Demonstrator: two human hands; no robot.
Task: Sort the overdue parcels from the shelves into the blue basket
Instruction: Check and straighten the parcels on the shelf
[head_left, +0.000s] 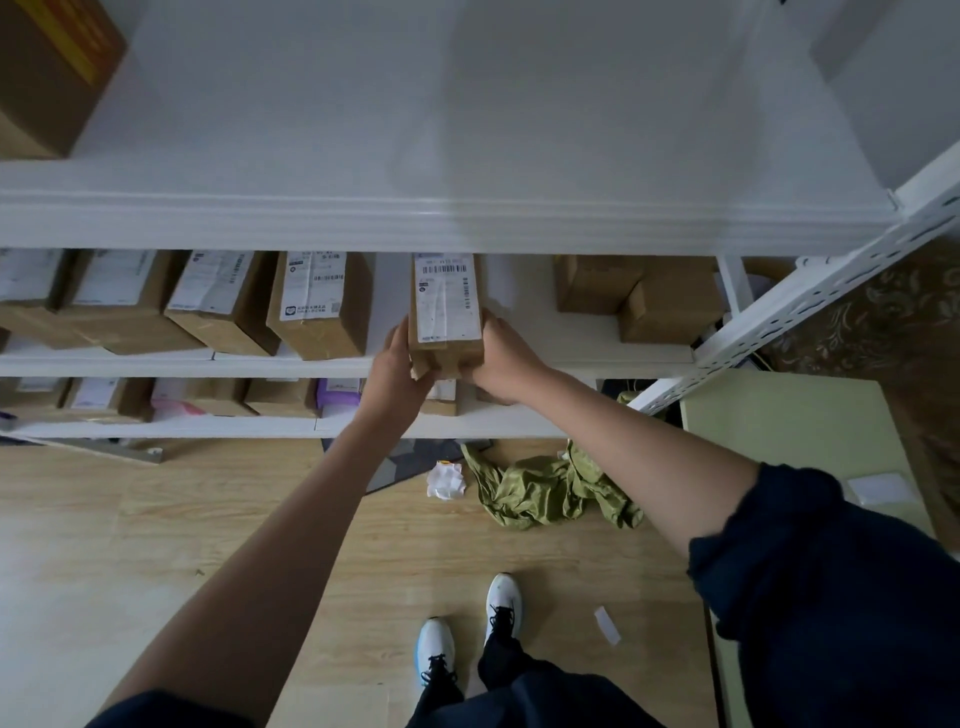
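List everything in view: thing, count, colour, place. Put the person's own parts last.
held parcel: one, brown with white label, at the middle shelf's front edge
other parcels: several, mostly brown, on the middle and lower shelves
big box: one, brown, top shelf, left
shelves: white, three levels in view
cloth: one, olive green, on the floor
crumpled paper: one, white, on the floor
table: pale green, right
left hand: grips the held parcel
right hand: grips it too
shoes: two, white

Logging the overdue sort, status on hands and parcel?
Both hands, left and right, grip one labelled parcel at the middle shelf edge. Blue basket not in view. Nothing blocking.
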